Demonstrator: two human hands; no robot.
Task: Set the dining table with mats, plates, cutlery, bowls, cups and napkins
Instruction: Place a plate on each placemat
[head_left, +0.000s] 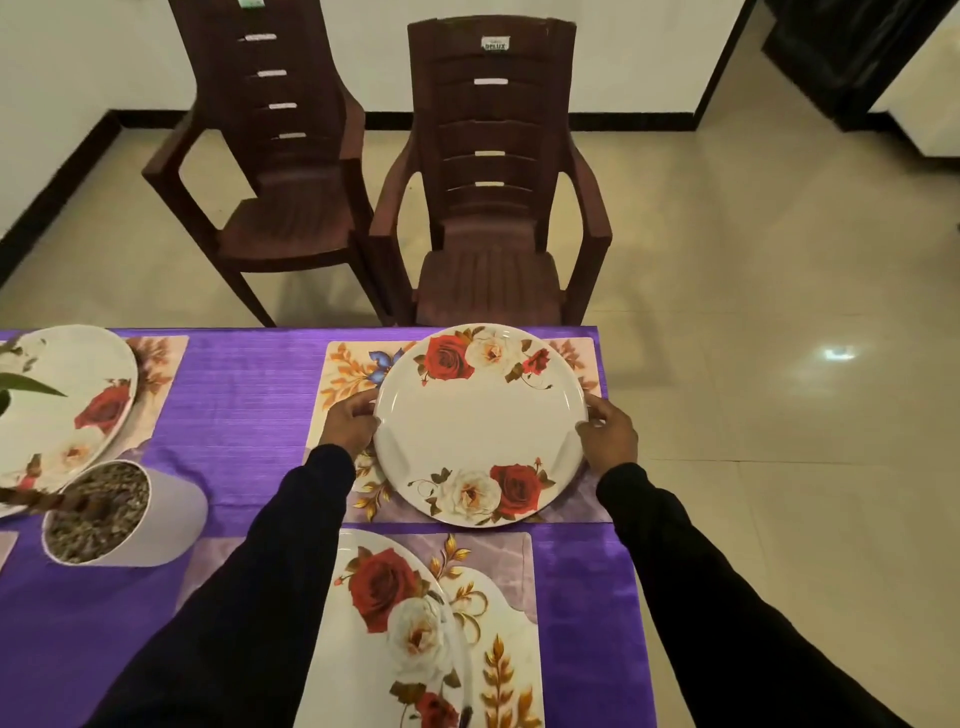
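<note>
both hands on rose plate (480, 423): left hand (350, 422) grips its left rim, right hand (608, 434) grips right rim, fingers curled over edge. plate sits between them on floral mat (345, 371), far right corner of purple table (244, 410). second plate (395, 623) nearer, under left forearm.

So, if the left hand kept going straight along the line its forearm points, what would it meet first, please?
The left hand grips the plate at its left rim and points up-right across it, so it would likely press into that rim first; depth is hard to judge.
</note>
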